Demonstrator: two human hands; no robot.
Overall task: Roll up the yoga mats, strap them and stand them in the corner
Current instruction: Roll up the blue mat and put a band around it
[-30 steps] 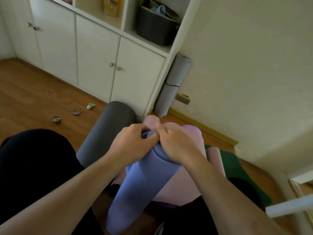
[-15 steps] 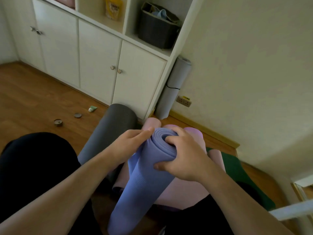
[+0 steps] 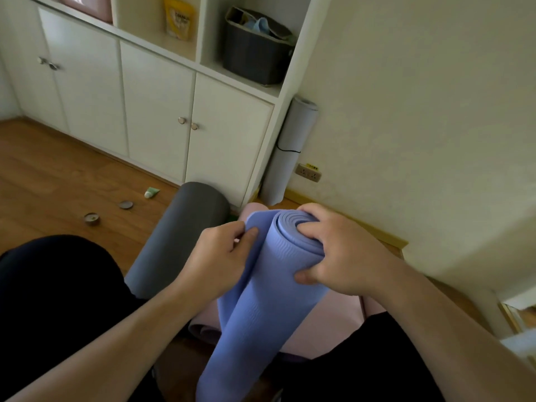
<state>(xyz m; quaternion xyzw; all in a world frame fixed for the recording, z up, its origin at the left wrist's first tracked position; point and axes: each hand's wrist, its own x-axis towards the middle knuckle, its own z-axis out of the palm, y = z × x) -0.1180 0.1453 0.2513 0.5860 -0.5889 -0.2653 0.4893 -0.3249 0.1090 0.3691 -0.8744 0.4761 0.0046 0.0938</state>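
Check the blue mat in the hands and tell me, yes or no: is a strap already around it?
No: the blue mat shows no strap, and its loose outer edge is pinched by the left hand.

A white cabinet [image 3: 162,111] with round knobs runs along the wall, and in its open shelves above sit a yellow packet [image 3: 177,18] and a dark bin [image 3: 255,53] stuffed with cloth. On the wooden floor [image 3: 58,181] lie a small green tube [image 3: 151,192], a round lid [image 3: 126,204] and a tin candle [image 3: 92,219], near one another. A wall socket [image 3: 308,172] sits low on the cream wall [image 3: 420,111].
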